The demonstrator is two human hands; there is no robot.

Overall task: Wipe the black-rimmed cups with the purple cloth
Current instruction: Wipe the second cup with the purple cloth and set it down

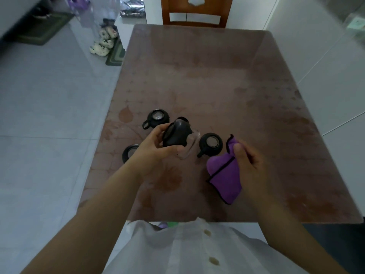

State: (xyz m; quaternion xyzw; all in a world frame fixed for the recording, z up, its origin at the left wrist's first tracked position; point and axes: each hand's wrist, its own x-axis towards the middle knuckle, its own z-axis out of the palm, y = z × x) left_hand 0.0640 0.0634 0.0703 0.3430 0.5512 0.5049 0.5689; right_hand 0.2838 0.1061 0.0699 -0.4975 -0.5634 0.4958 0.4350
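White shirt front [189, 252] fills the lower edge, and above it both bare forearms reach out over the brown surface [217, 76]. Left hand [156, 147] has its fingers [178, 149] wrapped around a clear glass cup in a black sleeve [176, 136], held tilted off the surface. Right hand [249, 157] pinches the purple cloth [223, 175], bunched and hanging, just right of that cup and apart from it. Three more black-rimmed cups stand near: one behind [157, 118], one beside the cloth [211, 143], one [129, 155] half hidden by the left wrist. Glass looks light, rigid, breakable and probably slick; the black sleeve is likely the safer hold, while the soft cloth should conform to it.
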